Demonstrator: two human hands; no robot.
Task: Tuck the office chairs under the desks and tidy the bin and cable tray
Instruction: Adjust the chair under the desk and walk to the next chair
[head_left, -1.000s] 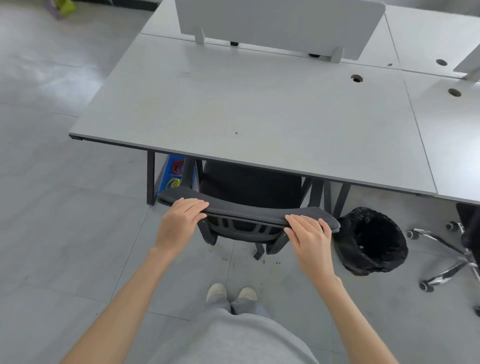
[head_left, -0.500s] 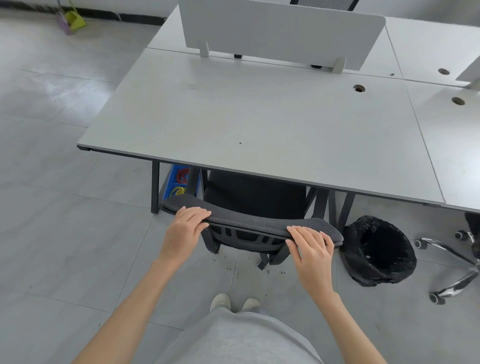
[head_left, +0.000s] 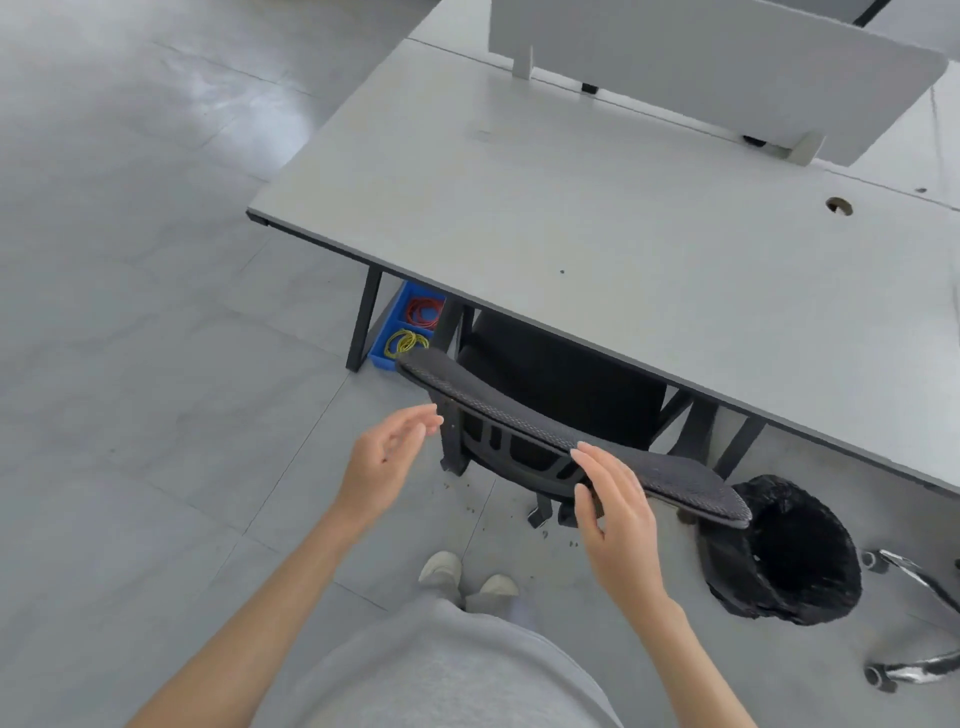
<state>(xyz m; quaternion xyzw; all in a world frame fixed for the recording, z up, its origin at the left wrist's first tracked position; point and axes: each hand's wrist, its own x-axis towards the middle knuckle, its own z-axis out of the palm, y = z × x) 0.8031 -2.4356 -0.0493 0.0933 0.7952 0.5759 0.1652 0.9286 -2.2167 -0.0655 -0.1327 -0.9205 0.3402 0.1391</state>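
Both hands are off the chair back (head_left: 524, 415) now: left hand (head_left: 382, 462) lifted clear, right hand (head_left: 618, 514) just beside it (fingers loose).

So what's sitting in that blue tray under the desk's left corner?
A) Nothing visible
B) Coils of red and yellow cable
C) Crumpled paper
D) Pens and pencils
B: the blue tray beside the desk leg holds a red coil in one compartment and a yellow coil in the nearer one.

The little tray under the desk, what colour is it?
Blue, seen in the head view: the tray.
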